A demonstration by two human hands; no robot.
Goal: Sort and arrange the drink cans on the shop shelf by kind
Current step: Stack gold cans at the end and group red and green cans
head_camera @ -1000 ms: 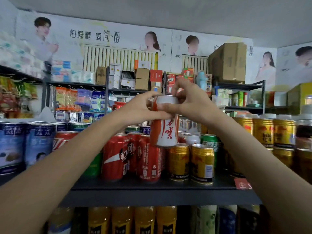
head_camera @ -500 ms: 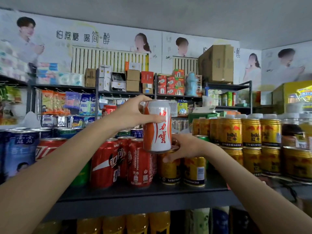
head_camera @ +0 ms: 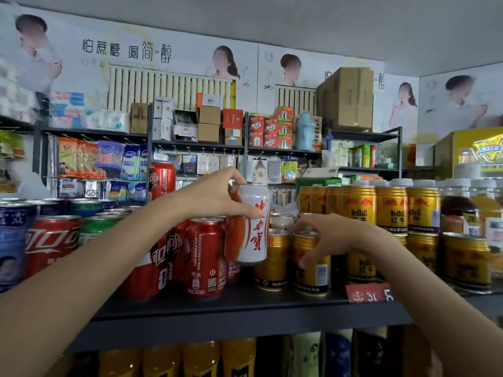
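Note:
My left hand (head_camera: 215, 195) grips a white and orange can (head_camera: 251, 227) with red characters and holds it above the dark shelf (head_camera: 245, 308), in front of the red cola cans (head_camera: 204, 257). My right hand (head_camera: 330, 236) curls round the top of a gold Red Bull can (head_camera: 311, 270) that stands on the shelf beside another gold can (head_camera: 272, 259). More gold Red Bull cans (head_camera: 392, 208) are stacked in two tiers to the right. Green cans (head_camera: 95, 227) and blue cans (head_camera: 13, 240) stand at the left.
A red price tag (head_camera: 367, 293) hangs on the shelf's front edge. Bottled drinks (head_camera: 484, 213) stand at the far right. Yellow bottles (head_camera: 198, 360) fill the shelf below. Boxes and hanging packets line the racks behind.
My right hand let go of the white and orange can, dropped and moved right onto the gold can. My left hand now holds the white can alone, lower and further right.

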